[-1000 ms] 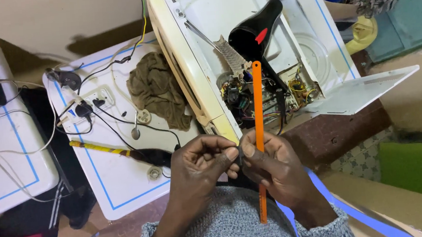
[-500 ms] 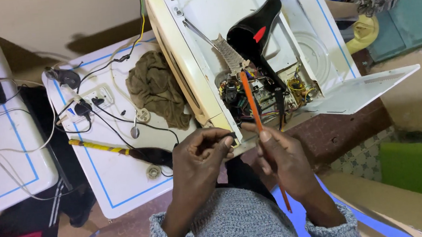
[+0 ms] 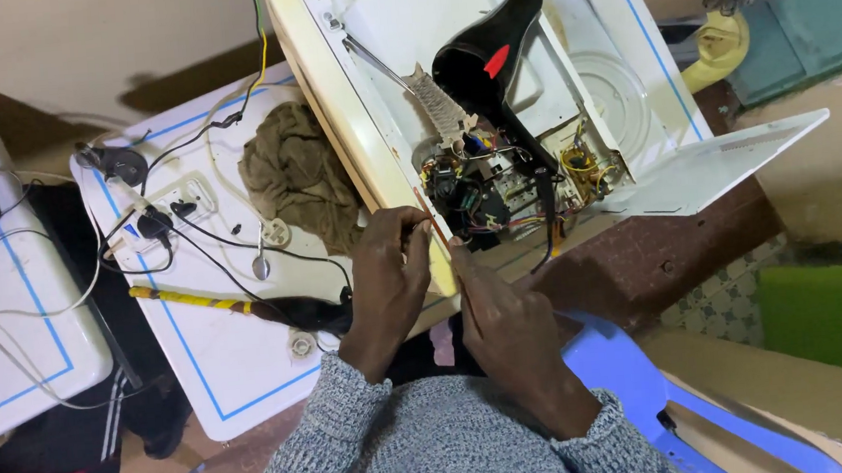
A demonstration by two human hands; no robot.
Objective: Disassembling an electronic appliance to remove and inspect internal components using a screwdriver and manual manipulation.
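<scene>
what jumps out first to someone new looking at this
A black hair dryer lies on an opened white microwave at top centre, above bare wiring. Just below, the left hand and right hand meet on a thin orange tool. A brown rag lies on the white table to the left.

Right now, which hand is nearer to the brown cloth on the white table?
Left. The left hand sits just right of the brown cloth, close to its lower edge. The right hand is farther right, beyond the left hand.

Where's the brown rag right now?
In the head view, the crumpled brown rag lies left of centre on the white table, against the opened white appliance, above the left hand.
</scene>
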